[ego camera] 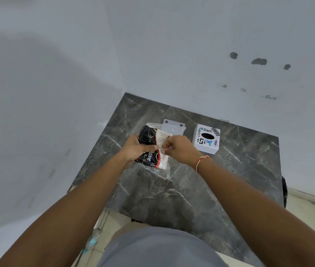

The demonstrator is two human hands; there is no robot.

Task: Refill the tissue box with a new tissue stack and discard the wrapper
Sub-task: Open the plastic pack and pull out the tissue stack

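Two hands on the job here, both busy with the tissue pack [153, 147] held just above the dark marble counter [181, 189]. The left hand [133, 149] is wrapped around the pack's left side, thumb pressed across the front, so that one's doing the holding. The right hand [179, 148] is pinching the plastic wrapper [163, 151] at the pack's right edge with fingertips, looks like it's picking at a seam or flap to get it open.

The thing that matters for what comes next: the tissue box [206, 138] sits on the counter to the right of the hands, just past the right hand and slightly farther back, not touching it. So the right hand is clearly the nearer one. The pack's long axis runs roughly near-to-far, tilted a bit, and it'll have to travel right once the stack is out.

Looks-wise, the pack is black on the left with white script lettering, cream on the right, a red stripe between, with loose clear plastic hanging off the near end. The box is a white cube covered in stickers, with a dark oval slot on top. A flat white plate [173, 126] lies behind the pack, maybe the box's bottom panel, can't say for sure.

My guess is the wrapper isn't fully open yet, so it's early days.
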